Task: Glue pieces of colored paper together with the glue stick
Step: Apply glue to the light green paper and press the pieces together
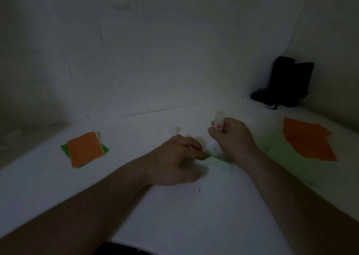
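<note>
My right hand (233,138) grips a white glue stick (219,121) with a red label, held upright with its lower end down toward a pale green piece of paper (219,162) on the white table. My left hand (180,157) pinches the left edge of that pale green piece with curled fingers. The glue tip is hidden behind my right hand. A small pale cap-like thing (178,129) stands behind my left hand.
A stack of orange, yellow and green paper squares (84,149) lies at the left. Orange paper (308,140) on a light green sheet (277,153) lies at the right. A black device with a cable (283,83) stands in the far right corner by the wall.
</note>
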Tool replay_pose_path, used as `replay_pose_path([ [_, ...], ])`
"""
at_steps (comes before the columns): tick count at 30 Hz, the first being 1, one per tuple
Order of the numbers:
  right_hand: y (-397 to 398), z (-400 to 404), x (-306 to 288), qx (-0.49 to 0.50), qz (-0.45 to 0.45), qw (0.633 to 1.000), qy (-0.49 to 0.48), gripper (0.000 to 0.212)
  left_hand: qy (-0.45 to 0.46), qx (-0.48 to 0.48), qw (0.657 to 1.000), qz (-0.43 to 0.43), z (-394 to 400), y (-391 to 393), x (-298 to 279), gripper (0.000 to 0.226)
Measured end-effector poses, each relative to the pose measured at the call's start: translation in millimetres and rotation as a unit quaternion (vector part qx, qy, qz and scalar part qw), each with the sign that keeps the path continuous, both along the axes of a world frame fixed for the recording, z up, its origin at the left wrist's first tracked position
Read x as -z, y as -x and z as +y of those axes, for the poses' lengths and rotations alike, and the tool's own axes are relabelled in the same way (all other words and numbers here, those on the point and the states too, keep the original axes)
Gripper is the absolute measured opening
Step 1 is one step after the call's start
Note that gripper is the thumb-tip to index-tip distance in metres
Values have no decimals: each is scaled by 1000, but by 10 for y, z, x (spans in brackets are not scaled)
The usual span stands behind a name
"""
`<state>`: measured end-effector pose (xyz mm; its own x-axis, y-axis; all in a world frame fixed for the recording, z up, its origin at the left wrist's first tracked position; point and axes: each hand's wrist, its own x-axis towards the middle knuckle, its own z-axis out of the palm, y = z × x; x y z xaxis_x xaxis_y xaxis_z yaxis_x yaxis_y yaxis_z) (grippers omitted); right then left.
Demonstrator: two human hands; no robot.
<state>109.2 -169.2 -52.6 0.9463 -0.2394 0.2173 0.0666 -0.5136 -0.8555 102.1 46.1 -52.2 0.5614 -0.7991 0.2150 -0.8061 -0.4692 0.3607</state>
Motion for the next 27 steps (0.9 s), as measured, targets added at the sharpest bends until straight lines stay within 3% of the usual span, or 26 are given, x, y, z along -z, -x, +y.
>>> replay_pose_path([
  [2,59,-39,-75,-9,-33,999,-14,18,61,10,998,16,6,-4,-37,35],
  [4,109,-79,-156,-53,-67,996,-28,6,105,-32,992,67,38,-1,-54,27],
  [6,186,-102,-221,-102,-78,991,-48,23,117,-64,982,133,63,15,-61,32],
  [8,225,-125,-224,-121,-71,988,-61,25,145,-76,970,179,77,12,-33,33],
  [14,247,-99,-223,-115,-30,971,-209,22,164,-132,963,167,-6,91,-101,18],
  [19,324,-54,-203,-207,-8,944,-259,14,359,-177,883,246,-28,58,-129,13],
  [23,389,54,-234,-261,-3,922,-286,17,474,-95,803,349,-84,115,-176,26],
  [27,442,113,-273,-294,-10,920,-258,28,513,-17,769,380,-145,171,-206,20],
])
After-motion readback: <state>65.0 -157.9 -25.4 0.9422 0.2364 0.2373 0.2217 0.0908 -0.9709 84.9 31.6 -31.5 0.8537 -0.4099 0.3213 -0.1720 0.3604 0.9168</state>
